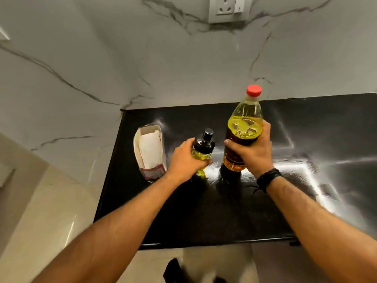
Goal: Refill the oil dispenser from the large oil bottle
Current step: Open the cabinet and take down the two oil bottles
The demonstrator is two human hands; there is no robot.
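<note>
Oil dispenser point(202, 152) stands on the black tabletop point(204, 211), a little left of centre, with the left hand point(186, 160) wrapped round its lower body. Its black pump top point(205, 138) is on, and yellow oil shows through the clear wall below — how full it is I cannot tell, since the hand covers most of the body. Just to its right stands the large oil bottle point(243, 129), red cap point(253, 90) on, with the right hand point(252, 152) closed round its middle; a dark band point(268, 178) sits on that wrist.

The bottle looks well filled, so I judge it heavy and likely to slosh when tipped; its thin plastic wall would give under a hard squeeze, and any oil film would make it slippery. A hold at the ribbed waist, where the hand is now, seems soundest, with the other hand steadying the dispenser low down. The dispenser looks small and light, easy to knock over — whether glass or plastic I cannot say.

Neither is open yet. To the left lies an open carton point(150, 152) with white paper inside; its label is too blurred to read. The bases of both containers are partly lost in glare on the tabletop
</note>
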